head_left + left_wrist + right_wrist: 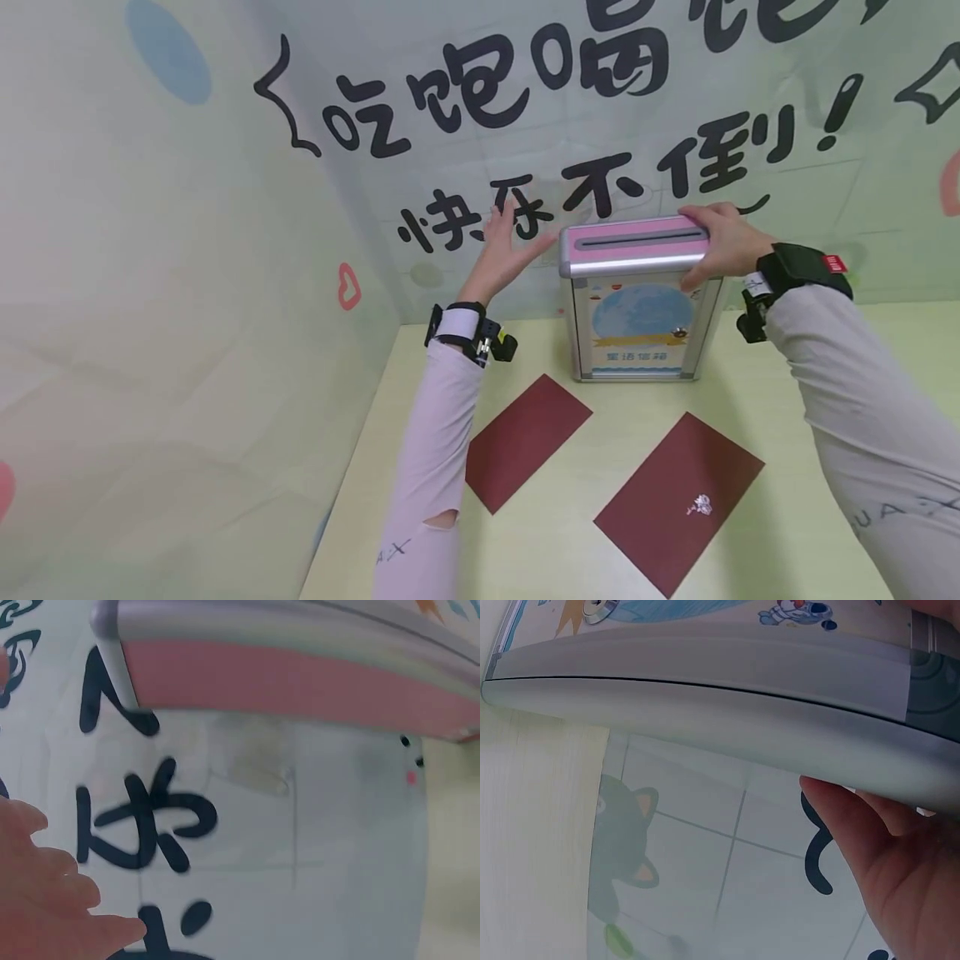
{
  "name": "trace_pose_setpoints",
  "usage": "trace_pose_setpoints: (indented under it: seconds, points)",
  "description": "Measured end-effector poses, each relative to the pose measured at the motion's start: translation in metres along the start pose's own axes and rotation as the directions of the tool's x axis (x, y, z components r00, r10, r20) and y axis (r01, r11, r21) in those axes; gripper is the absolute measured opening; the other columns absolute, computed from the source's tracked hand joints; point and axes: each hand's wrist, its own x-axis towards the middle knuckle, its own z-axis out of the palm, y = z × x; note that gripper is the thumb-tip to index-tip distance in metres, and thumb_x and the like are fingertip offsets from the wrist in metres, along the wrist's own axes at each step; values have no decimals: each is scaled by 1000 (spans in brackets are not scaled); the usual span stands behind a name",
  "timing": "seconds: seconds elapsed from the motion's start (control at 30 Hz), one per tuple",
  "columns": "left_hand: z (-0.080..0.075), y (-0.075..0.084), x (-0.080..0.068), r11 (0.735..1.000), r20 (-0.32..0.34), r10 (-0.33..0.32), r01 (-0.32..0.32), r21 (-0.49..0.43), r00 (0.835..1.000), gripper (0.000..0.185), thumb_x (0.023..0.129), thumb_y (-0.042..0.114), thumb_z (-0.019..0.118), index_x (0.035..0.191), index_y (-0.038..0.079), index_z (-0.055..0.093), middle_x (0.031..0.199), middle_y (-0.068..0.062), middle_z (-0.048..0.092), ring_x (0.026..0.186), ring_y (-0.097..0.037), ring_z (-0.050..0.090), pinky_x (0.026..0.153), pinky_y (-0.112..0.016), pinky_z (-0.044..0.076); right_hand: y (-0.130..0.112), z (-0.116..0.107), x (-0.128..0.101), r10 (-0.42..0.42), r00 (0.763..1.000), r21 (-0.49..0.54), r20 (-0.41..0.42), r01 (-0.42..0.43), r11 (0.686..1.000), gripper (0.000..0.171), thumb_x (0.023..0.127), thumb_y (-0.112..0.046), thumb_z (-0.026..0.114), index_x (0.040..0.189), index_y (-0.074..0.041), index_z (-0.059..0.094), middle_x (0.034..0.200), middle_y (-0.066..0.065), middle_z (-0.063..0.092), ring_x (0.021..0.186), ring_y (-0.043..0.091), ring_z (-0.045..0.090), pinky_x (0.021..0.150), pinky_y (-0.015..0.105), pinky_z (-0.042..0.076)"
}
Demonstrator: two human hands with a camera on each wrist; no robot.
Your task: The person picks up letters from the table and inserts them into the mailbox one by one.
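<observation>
A letter box (641,325) with a pink slotted lid, silver frame and blue-moon picture on its front stands upright against the back wall. My right hand (726,242) grips its top right corner, thumb on the front and fingers over the top. In the right wrist view, the thumb (840,817) lies along the silver edge. Fingers spread, my left hand (504,254) is raised just left of the lid, its thumb pointing at the corner. The left wrist view shows that hand (45,892) apart from the box's pink and silver side (262,679).
Two dark red cards lie on the pale table (555,550) before the box: a plain one (528,442) partly behind the left forearm, and one (667,508) with a small silver flower. A wall (480,167) with black lettering rises behind; another stands left.
</observation>
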Motion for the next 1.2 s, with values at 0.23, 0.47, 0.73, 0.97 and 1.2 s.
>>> trace_pose_setpoints:
  seconds: [0.23,0.47,0.73,0.97,1.2]
  points:
    - [-11,-27,-9,999,-46,-26,28,37,999,96,78,59,55,147,22,0,151,-10,-11,137,-32,-12,106,-58,7,3,-1,-2,5,1000,6,-10,-5,1000,104,60,-14,79,143,-6,17,138,31,8,110,48,26,83,60,33]
    - [-24,-41,-18,997,-55,-38,42,68,998,100,75,59,60,147,24,-1,152,-8,-12,137,-26,-14,106,-58,9,1,-3,-5,13,1000,8,-6,-13,1000,103,61,-13,78,143,-5,16,138,32,8,109,48,26,83,61,34]
    - [-28,-56,-30,978,-50,-43,53,204,998,103,72,63,60,147,24,1,152,-9,-9,137,-30,-10,105,-59,7,2,-2,-3,19,1000,-5,-2,-19,1000,103,63,-15,78,143,-3,15,137,33,7,110,50,24,84,62,32]
    - [-20,-76,-45,942,-19,-56,59,331,998,104,72,63,60,147,20,2,151,-9,-10,137,-35,-5,104,-60,12,1,0,-3,14,1000,-5,2,-14,1000,103,63,-14,78,143,-3,14,137,32,7,109,49,25,83,61,33]
    - [-12,-92,-61,917,-8,-61,59,395,998,105,70,64,60,147,18,5,152,-10,-8,138,-34,-4,103,-62,12,-2,2,-2,14,1000,1,0,-14,1000,104,62,-15,78,143,-4,14,138,32,6,109,49,25,83,62,32]
